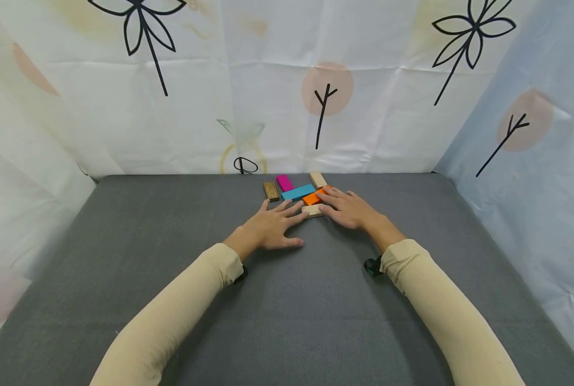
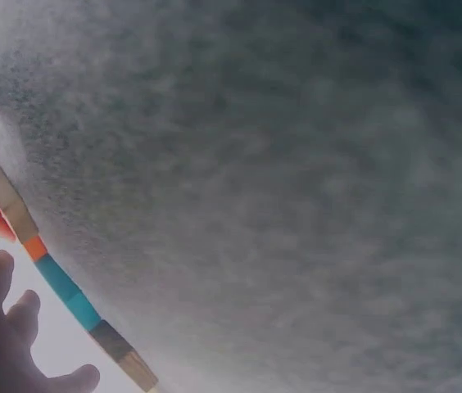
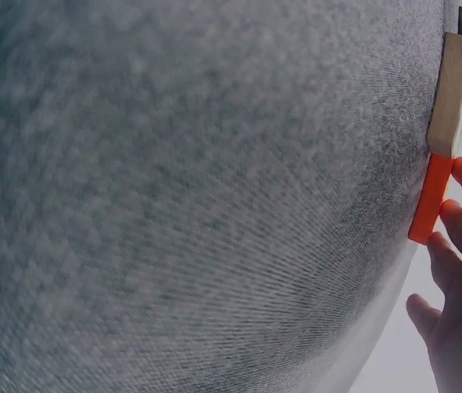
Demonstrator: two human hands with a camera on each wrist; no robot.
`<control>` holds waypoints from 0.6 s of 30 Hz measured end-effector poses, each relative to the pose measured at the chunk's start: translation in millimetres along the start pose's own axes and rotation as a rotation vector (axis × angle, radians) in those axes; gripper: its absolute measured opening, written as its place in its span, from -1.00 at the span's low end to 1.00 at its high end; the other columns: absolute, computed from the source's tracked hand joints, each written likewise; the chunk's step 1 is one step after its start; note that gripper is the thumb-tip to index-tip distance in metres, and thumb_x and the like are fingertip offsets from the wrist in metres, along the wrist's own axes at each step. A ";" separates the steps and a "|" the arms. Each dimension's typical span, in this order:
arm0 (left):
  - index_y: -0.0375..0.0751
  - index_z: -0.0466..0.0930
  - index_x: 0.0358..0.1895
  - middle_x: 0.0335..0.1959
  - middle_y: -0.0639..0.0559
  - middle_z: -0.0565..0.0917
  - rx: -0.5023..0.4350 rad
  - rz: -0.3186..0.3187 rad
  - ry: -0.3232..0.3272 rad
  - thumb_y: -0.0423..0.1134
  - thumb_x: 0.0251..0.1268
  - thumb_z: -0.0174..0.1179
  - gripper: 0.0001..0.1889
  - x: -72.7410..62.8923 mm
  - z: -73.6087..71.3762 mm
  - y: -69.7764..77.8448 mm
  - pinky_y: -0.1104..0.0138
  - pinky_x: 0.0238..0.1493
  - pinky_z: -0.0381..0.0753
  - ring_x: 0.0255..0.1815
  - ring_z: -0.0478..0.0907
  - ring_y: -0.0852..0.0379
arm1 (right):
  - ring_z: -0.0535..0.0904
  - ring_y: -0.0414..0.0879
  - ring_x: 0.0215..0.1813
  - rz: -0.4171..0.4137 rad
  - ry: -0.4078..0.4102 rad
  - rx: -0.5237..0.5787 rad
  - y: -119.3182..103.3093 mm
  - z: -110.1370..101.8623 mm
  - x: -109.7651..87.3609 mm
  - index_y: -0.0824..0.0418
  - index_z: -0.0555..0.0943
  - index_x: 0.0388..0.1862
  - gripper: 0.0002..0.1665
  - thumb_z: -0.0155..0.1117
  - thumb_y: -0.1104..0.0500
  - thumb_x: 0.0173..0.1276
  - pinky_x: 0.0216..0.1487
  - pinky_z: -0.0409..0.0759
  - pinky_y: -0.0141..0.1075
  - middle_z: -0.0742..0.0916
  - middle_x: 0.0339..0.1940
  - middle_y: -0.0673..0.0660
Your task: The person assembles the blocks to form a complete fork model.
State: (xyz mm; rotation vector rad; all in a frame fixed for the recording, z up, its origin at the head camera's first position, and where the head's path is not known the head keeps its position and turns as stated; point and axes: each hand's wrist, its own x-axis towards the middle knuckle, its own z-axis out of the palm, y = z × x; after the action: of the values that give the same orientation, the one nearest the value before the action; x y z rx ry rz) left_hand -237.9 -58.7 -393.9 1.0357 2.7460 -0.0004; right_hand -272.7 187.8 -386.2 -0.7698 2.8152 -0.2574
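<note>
Blue blk point(image 1: 298, 192), orange blk point(image 1: 312, 199), pale blk point(image 1: 312, 211) nr far edge of cloth point(image 1: 171, 225), head view; L hand point(image 1: 269, 228) splayed, R hand point(image 1: 350, 210) fingers outstretched. L wrist: fingers spread by blk row point(image 2: 65, 284). R wrist: fingertips touching orange blk.

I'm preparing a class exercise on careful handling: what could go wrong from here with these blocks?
1. The right hand is at the orange block, which lies close beside the blue block; nudging one could shift the other.
2. The magenta block lies near the far edge of the table, so a forward push might send it into the curtain.
3. The left hand is near too, so fingers might bump.
</note>
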 end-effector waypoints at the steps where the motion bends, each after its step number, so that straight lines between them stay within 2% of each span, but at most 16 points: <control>1: 0.20 -0.11 0.62 0.65 0.14 -0.15 0.007 0.003 0.004 0.41 0.41 -0.13 -0.17 1.2 -0.2 0.1 -0.28 0.46 -0.16 0.64 -0.20 0.02 | -0.02 0.17 0.62 0.002 -0.002 0.002 0.0 -0.2 0.1 0.15 0.11 0.62 -0.28 -0.26 -0.17 0.65 0.50 -0.07 0.24 0.12 0.62 0.24; 4: 0.18 -0.12 0.63 0.65 0.14 -0.13 0.006 0.011 0.012 0.41 0.41 -0.13 -0.16 5.0 -0.5 0.8 -0.28 0.45 -0.12 0.63 -0.17 0.03 | -0.02 0.19 0.61 -0.003 -0.003 0.009 -0.4 -1.0 0.4 0.18 0.11 0.62 -0.29 -0.24 -0.15 0.65 0.48 -0.04 0.26 0.12 0.62 0.26; 9: 0.15 -0.12 0.63 0.64 0.14 -0.10 -0.034 0.014 -0.014 0.41 0.40 -0.10 -0.14 8.1 -0.6 3.0 -0.28 0.45 -0.10 0.63 -0.14 0.03 | -0.01 0.21 0.61 -0.004 -0.010 0.022 -1.2 -3.0 0.4 0.19 0.13 0.61 -0.28 -0.21 -0.15 0.65 0.47 -0.02 0.27 0.14 0.61 0.27; 18: 0.10 -0.04 0.62 0.63 0.12 -0.05 -0.091 0.020 -0.025 0.38 0.41 -0.07 -0.16 -0.3 -1.4 4.7 -0.25 0.47 -0.12 0.63 -0.12 -0.02 | -0.03 0.23 0.61 -0.015 -0.028 0.070 0.6 -4.1 -1.9 0.18 0.14 0.60 -0.29 -0.16 -0.13 0.64 0.47 -0.01 0.27 0.14 0.62 0.26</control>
State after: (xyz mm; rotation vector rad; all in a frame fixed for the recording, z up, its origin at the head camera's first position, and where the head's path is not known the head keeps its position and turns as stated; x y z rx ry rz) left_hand -234.9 -55.3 -392.2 1.0316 2.6863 0.1127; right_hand -272.5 189.7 -382.1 -0.7731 2.7595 -0.3423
